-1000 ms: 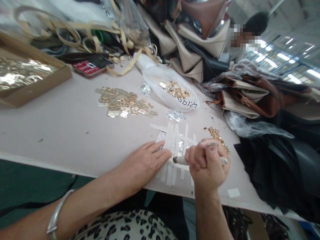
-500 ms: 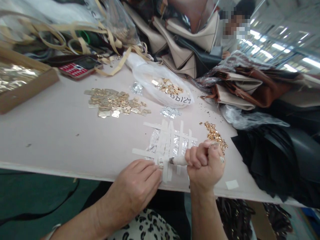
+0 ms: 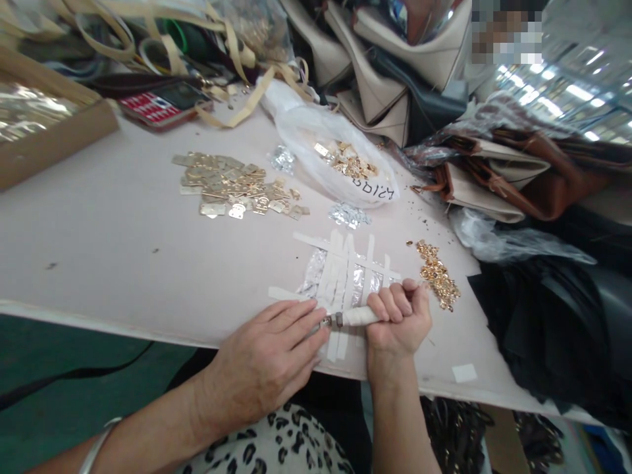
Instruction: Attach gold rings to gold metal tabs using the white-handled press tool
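My right hand (image 3: 397, 318) is fisted around a white-handled tool (image 3: 354, 317) whose metal tip points left. My left hand (image 3: 269, 359) lies flat at the table's near edge, fingertips at the tool's tip, seemingly pinching a small piece there, though I cannot tell what. Both hands rest on a patch of silvery foil crossed by white tape strips (image 3: 345, 276). A small heap of gold fittings (image 3: 438, 275) lies just right of the tape.
A spread of flat gold plates (image 3: 232, 191) and a clear bag of gold hardware (image 3: 340, 161) lie farther back. Beige and brown handbags (image 3: 498, 178) pile at the back right, a cardboard box (image 3: 49, 131) at the left. Another person sits behind the bags.
My left hand slid back from the tape patch to the near edge and met the tool's tip. My right hand drew the tool slightly toward me.
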A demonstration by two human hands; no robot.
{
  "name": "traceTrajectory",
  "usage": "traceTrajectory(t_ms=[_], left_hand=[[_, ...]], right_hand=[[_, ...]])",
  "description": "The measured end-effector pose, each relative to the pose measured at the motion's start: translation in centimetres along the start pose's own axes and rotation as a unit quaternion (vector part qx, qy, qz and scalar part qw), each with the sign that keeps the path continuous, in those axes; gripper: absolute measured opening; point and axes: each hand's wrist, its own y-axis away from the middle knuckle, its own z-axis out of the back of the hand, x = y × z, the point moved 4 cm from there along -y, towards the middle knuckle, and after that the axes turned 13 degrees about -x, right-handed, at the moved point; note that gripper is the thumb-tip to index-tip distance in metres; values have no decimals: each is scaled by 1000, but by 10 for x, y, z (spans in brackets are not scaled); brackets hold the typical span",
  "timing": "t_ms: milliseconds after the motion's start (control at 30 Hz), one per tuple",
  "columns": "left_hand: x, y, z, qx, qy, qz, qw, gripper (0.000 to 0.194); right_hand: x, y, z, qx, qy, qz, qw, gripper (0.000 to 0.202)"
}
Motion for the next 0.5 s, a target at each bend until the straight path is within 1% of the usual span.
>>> traceTrajectory(t_ms=[133,267,400,500], left_hand=[[1,1,-1,1,6,7,1000,26],[1,0,-1,-12,12,5,1000,25],[1,-2,-1,-19,11,-6,1000,23],[0,-1,-3,-29,11,-10,999,23]], right_hand=[[-2,-4,3,17,12,-26,999,28],[-3,-7,2,40,28,-25,999,26],[-3,-4,-3,75,56,-8,996,25],[0,6,-15,96,77,21,992,24]])
